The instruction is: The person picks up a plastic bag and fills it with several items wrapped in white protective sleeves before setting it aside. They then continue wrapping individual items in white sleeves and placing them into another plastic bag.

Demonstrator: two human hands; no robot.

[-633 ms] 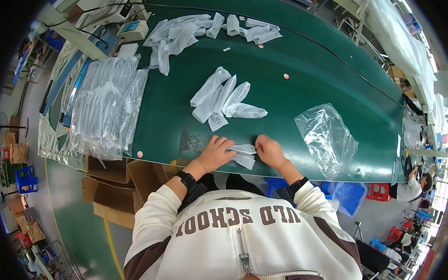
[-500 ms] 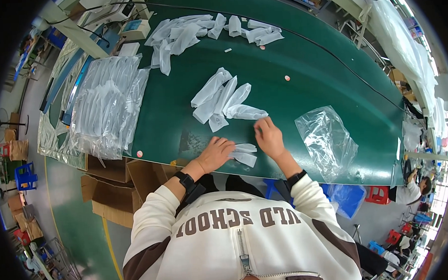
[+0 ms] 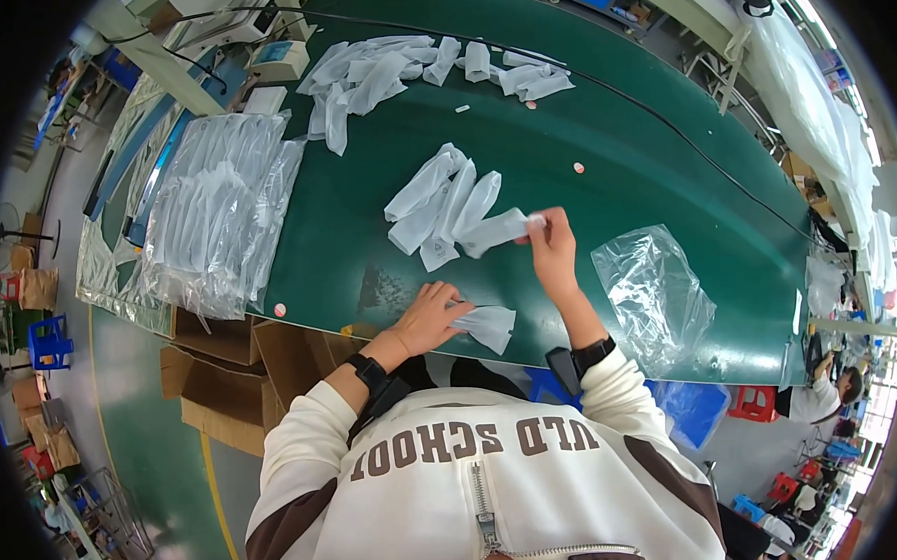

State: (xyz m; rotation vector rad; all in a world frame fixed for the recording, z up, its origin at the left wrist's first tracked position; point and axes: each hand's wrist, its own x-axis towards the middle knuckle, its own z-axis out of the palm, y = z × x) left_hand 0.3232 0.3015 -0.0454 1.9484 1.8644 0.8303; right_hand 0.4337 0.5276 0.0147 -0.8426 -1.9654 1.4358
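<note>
My left hand point(image 3: 430, 317) is near the table's front edge, its fingers closed on the end of a frosted plastic sleeve point(image 3: 491, 328) that points to the right. Further forward, my right hand point(image 3: 553, 247) pinches the right end of another frosted plastic sleeve point(image 3: 494, 234). That sleeve's left end still lies against a small fanned group of similar sleeves point(image 3: 430, 186) in the middle of the table. Whatever is inside the sleeves is hard to make out.
More frosted sleeves point(image 3: 379, 71) lie scattered along the far side of the green table point(image 3: 642, 121). A clear bag packed with sleeves point(image 3: 215, 205) is at the left. A crumpled clear bag point(image 3: 654, 296) sits at the right. Open cardboard boxes point(image 3: 228, 380) stand below the front edge.
My right hand has closed on the rightmost sleeve of the group and drawn its end up and to the right. My left hand stays almost in place, and the sleeve in it has shifted slightly.
</note>
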